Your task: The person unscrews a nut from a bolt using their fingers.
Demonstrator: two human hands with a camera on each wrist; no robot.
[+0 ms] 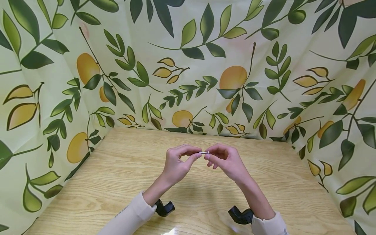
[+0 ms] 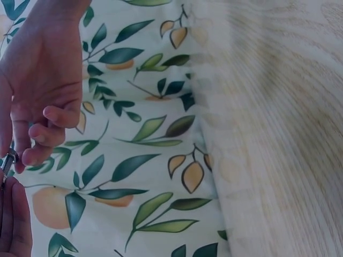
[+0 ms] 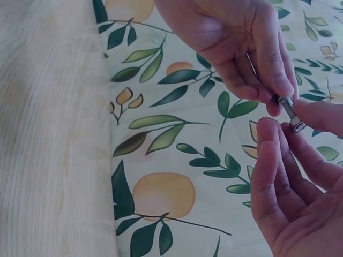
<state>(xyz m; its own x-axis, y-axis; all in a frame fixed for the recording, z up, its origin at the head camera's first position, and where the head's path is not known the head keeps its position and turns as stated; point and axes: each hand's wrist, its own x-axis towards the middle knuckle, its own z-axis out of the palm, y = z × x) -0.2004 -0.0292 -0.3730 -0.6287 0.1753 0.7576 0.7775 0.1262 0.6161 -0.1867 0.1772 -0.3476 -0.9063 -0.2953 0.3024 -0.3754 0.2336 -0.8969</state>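
Observation:
A small silvery bolt (image 1: 204, 152) spans the two hands above the table, roughly level in the head view. My left hand (image 1: 177, 164) pinches one end of it between thumb and fingertips. At the other end, thumb and index finger of my right hand (image 1: 230, 163) close round a wider, ring-faced end piece. The right wrist view shows the bolt's threaded shaft (image 3: 289, 111) bare between the two grips. Only a short part of the bolt (image 2: 7, 163) appears at the edge of the left wrist view. The left fingertips hide its far end.
A light wood-grain table (image 1: 132, 156) lies below the hands. Leaf-and-fruit patterned cloth (image 1: 176, 29) hangs at the back and both sides. Black wrist mounts (image 1: 242, 215) sit at the cuffs of the pale sleeves (image 1: 129, 212).

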